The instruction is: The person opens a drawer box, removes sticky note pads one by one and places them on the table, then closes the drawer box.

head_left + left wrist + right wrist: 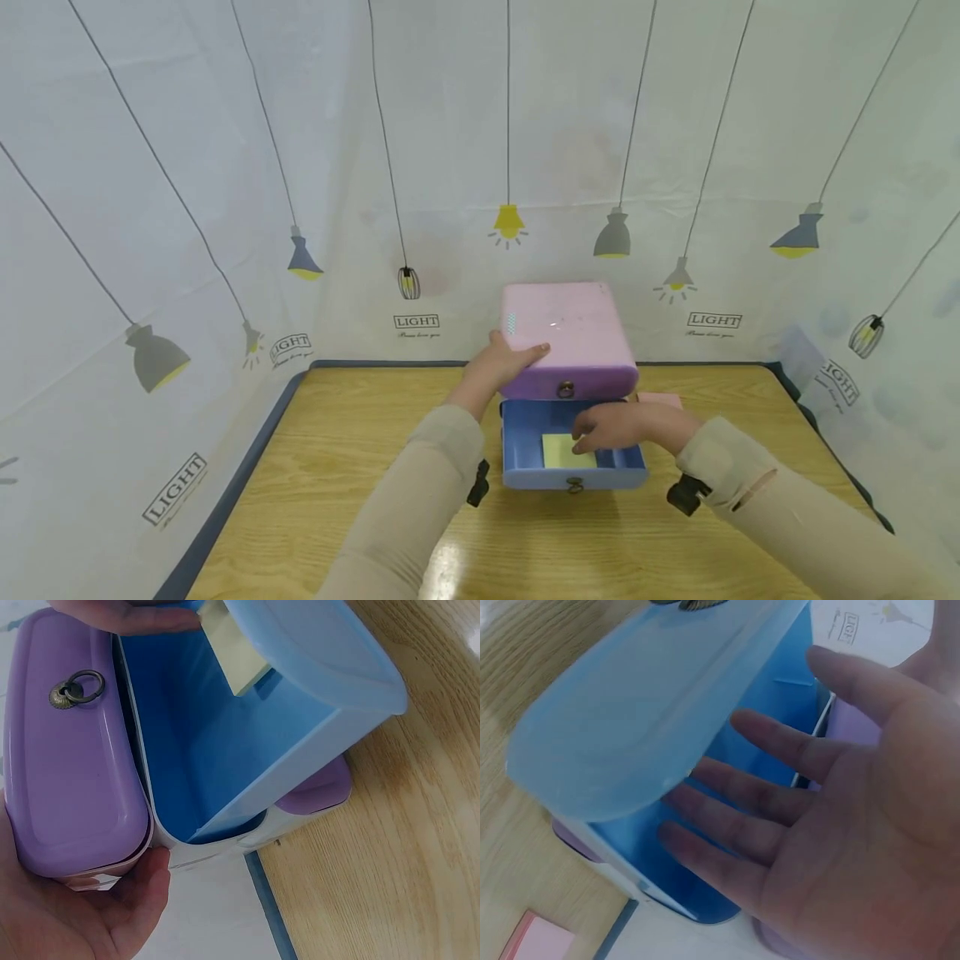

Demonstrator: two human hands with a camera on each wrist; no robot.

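A small drawer box [562,321] with a pink top stands on the table. Its purple upper drawer [79,765] is closed, while the blue drawer [517,478] below is pulled out. A yellow sticky note pad [557,451] lies inside the blue drawer. My left hand [501,365] grips the box's upper left corner, thumb on the top and fingers down the side. Over the blue drawer is my right hand [618,423], its fingers extended down into it and holding nothing. In the left wrist view, a right fingertip is right at the pad's edge.
Another purple drawer [319,787] sits below the blue one. A pink sticky note pad [540,941] lies on the wooden table [360,467], right of the box. Behind the table hangs a pale cloth [442,167] printed with lamps. Brass ring pulls [575,485] hang on the drawer fronts.
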